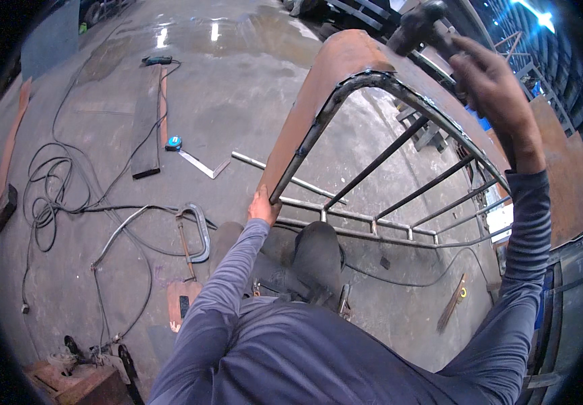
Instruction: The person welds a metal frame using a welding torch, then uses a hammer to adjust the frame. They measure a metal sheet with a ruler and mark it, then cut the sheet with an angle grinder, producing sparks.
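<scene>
In front of me stands a welded frame of metal tubes (391,219), with a bent rust-brown metal sheet (298,125) over its outer side. The sheet curves around the frame's upper corner, and dark weld spots show along the seam. My left hand (263,206) is closed around the near lower edge of the sheet and frame. Raised at the upper right, my right hand (491,84) grips a hammer (418,28) with a dark, blocky head. The hammer is apart from the sheet, above and right of the bend, and slightly blurred.
On the concrete floor to the left lie a C-clamp (200,233), tangled cable (52,202), a tape measure (173,143), a flat metal bar (146,125) and a power tool (156,61). A loose tube (247,160) lies beside the frame. Rusty plates (562,169) stand at right.
</scene>
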